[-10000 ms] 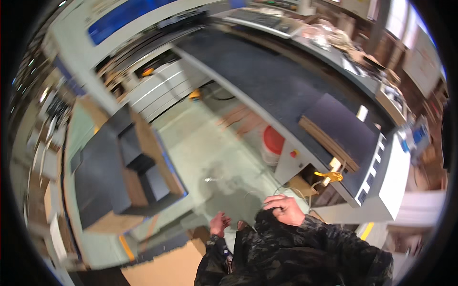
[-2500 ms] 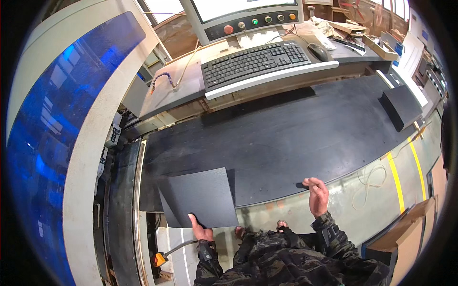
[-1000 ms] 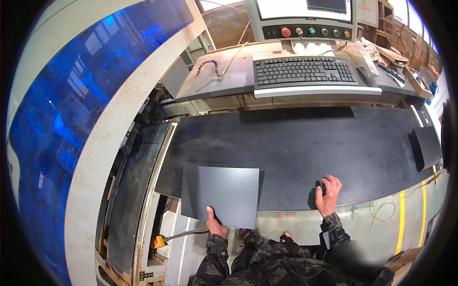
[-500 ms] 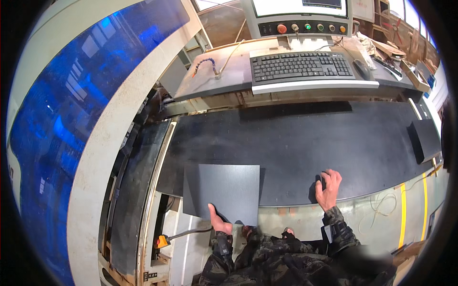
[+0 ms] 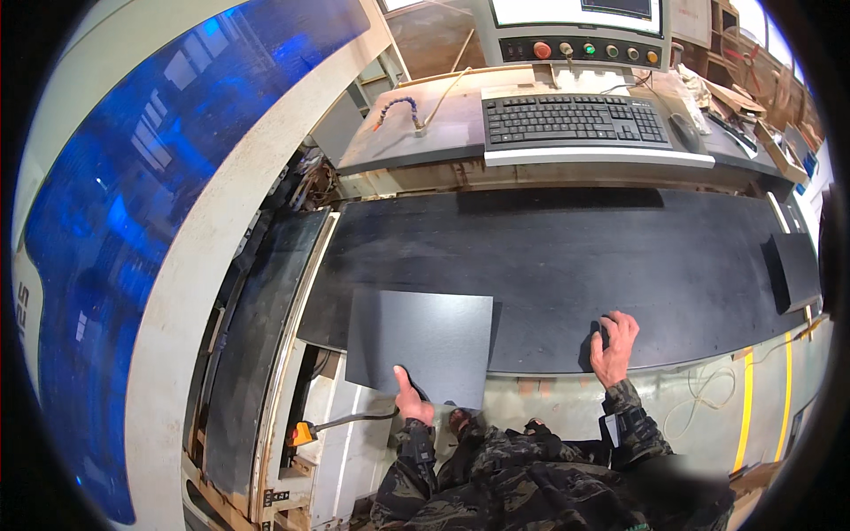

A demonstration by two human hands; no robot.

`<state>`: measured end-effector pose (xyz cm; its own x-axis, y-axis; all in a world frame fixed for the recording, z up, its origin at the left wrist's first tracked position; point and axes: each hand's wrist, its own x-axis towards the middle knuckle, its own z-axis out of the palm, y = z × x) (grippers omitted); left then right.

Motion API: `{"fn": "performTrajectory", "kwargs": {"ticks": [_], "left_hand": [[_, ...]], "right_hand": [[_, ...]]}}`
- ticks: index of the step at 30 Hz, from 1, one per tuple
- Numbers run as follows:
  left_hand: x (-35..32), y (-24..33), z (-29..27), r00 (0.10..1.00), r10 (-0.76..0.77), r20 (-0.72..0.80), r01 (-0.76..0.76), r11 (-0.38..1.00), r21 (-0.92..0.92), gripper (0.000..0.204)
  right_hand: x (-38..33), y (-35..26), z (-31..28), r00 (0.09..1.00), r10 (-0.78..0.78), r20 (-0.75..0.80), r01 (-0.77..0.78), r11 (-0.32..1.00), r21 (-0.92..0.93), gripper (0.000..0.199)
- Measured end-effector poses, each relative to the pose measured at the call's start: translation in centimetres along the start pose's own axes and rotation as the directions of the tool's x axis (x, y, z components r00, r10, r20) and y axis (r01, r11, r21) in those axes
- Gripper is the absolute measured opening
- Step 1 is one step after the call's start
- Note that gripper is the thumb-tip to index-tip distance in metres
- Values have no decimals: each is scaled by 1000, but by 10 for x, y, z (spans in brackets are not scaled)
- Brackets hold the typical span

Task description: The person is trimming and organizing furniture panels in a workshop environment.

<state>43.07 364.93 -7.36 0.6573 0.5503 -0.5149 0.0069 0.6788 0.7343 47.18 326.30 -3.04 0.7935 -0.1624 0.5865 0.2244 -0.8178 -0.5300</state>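
A flat, dark grey rectangular panel (image 5: 421, 341) lies over the near edge of a long black work surface (image 5: 567, 265), its lower part jutting out past that edge. My left hand (image 5: 410, 396) grips the panel's near edge, with the thumb on top and the other fingers hidden beneath. Farther right, my right hand (image 5: 614, 347) rests at the near edge of the black surface. Its fingers are loosely bent, thumb apart from them, and nothing shows between them.
A machine with a blue window (image 5: 150, 177) stands on the left. Behind the surface are a keyboard (image 5: 575, 119), a mouse (image 5: 684, 131) and a button panel (image 5: 589, 50) under a screen. A dark block (image 5: 794, 273) sits at the right end; a yellow switch box (image 5: 303, 434) hangs lower left.
The view has shifted slightly, so most things appear a little to the right. My left hand keeps hold of the panel, and my right hand stays at the table's edge.
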Motion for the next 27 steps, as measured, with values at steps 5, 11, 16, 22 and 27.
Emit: {"fn": "performTrajectory", "kwargs": {"ticks": [5, 11, 16, 22, 27], "left_hand": [[-5, 5, 6, 999, 19, -42, -17, 999, 47, 78], [-13, 6, 10, 1000, 6, 12, -6, 999, -31, 68], [-2, 2, 0, 1000, -10, 12, 10, 999, -42, 69], [3, -1, -2, 1000, -10, 5, 10, 1000, -13, 76], [-1, 0, 3, 999, -25, -21, 26, 1000, 3, 81]], "right_hand": [[0, 1, 1, 1000, -10, 10, 11, 1000, -4, 32], [-2, 4, 3, 1000, -16, 17, 16, 1000, -6, 33], [-3, 7, 5, 999, -36, 18, 37, 998, -42, 33], [-2, 7, 5, 1000, -19, 5, 19, 1000, -10, 32], [-2, 5, 4, 1000, -1, 14, 2, 1000, -26, 34]]}}
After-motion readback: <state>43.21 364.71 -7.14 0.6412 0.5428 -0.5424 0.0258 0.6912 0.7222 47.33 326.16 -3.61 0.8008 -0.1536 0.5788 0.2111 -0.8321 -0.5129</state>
